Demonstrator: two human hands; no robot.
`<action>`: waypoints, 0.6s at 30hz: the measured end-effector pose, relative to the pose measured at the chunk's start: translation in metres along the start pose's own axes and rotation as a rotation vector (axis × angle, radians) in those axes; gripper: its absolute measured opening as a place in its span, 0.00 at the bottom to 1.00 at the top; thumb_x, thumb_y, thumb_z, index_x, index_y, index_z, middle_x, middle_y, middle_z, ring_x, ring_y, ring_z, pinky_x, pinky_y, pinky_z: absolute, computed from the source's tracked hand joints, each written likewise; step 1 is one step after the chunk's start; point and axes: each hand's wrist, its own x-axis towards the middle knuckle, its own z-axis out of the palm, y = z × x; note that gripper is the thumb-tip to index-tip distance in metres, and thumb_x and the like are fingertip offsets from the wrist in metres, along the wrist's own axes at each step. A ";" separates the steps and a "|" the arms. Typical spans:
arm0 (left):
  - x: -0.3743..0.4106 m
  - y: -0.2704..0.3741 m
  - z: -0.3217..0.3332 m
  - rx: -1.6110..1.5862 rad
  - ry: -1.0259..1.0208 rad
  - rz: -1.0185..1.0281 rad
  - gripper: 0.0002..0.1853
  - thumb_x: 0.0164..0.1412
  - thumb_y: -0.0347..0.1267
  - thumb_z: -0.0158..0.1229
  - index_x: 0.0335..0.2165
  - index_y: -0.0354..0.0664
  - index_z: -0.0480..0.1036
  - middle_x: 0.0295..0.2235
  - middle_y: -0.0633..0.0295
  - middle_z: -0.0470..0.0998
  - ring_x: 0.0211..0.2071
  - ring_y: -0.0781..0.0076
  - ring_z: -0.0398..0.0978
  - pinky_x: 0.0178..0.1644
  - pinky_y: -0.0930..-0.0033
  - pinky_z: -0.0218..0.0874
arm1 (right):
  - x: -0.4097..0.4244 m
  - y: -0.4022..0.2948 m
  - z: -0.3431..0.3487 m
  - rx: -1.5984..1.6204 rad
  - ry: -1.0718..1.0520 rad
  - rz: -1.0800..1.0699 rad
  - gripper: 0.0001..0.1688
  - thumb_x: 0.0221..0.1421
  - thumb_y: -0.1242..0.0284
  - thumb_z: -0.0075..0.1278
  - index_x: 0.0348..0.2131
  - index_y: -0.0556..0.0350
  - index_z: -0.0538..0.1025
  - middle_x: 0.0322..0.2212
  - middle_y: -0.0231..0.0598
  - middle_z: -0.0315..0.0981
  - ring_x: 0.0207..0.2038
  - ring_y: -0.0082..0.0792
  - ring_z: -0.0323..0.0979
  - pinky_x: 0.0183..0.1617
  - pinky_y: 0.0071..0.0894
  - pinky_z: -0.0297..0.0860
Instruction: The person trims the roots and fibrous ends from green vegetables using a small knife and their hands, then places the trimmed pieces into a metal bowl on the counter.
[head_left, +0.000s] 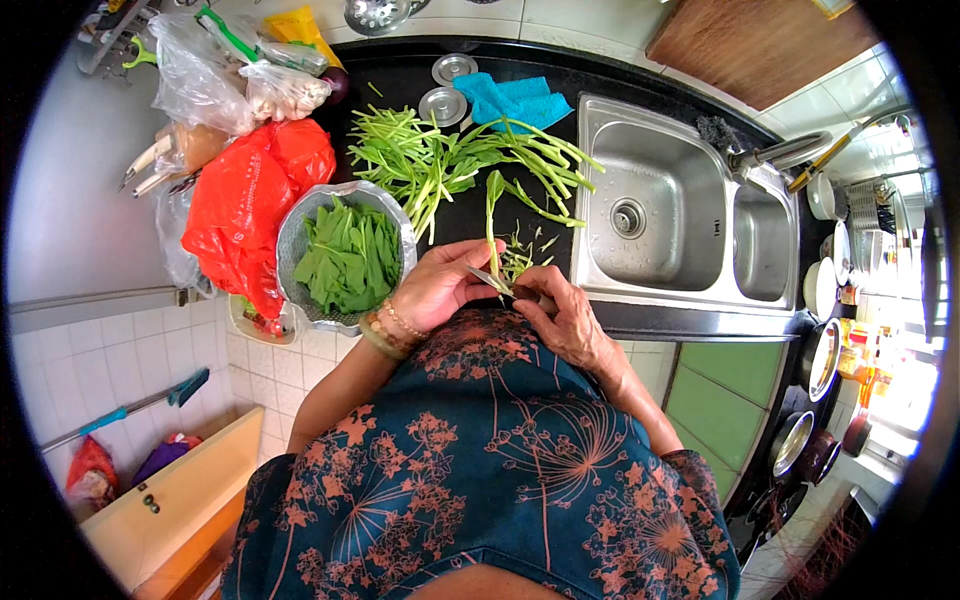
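My left hand (439, 281) grips a pale green vegetable stalk (492, 217) that stands out past the fingers with a small leaf at its tip. In my right hand (555, 300) is a small knife (491, 280), its blade against the lower end of the stalk. Peelings and trimmed bits (517, 259) lie on the black counter just beyond my hands. Farther off rests a pile of trimmed stems (397, 150), with longer leafy stalks (544, 161) to its right. Beside my left wrist, a metal colander (406, 225) holds loose green leaves (349, 259).
To the right is a double steel sink (652, 202) with a faucet (780, 154). A blue cloth (514, 101) and metal lids (442, 106) lie behind the stems. On the left, a red plastic bag (255, 195) sits against the colander, below a clear bag of garlic (285, 90).
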 end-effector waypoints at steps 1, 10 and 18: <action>0.001 -0.001 -0.002 -0.004 -0.017 -0.007 0.17 0.68 0.35 0.53 0.48 0.34 0.72 0.36 0.63 0.78 0.37 0.74 0.77 0.43 0.68 0.74 | 0.000 0.003 0.001 0.006 0.018 -0.012 0.17 0.56 0.75 0.56 0.45 0.56 0.69 0.35 0.46 0.75 0.31 0.43 0.76 0.35 0.37 0.72; 0.001 -0.001 -0.001 -0.047 -0.066 -0.043 0.17 0.68 0.36 0.53 0.48 0.35 0.72 0.38 0.62 0.78 0.38 0.73 0.77 0.44 0.69 0.74 | 0.003 -0.004 -0.001 -0.109 0.020 -0.080 0.23 0.56 0.75 0.56 0.51 0.54 0.69 0.39 0.48 0.76 0.38 0.50 0.77 0.40 0.42 0.73; 0.003 -0.008 -0.013 -0.043 -0.181 -0.025 0.17 0.67 0.34 0.53 0.49 0.35 0.72 0.42 0.60 0.78 0.41 0.72 0.78 0.44 0.66 0.74 | 0.004 -0.004 -0.002 -0.142 0.030 -0.082 0.21 0.56 0.77 0.54 0.50 0.52 0.74 0.39 0.46 0.75 0.39 0.48 0.76 0.41 0.39 0.73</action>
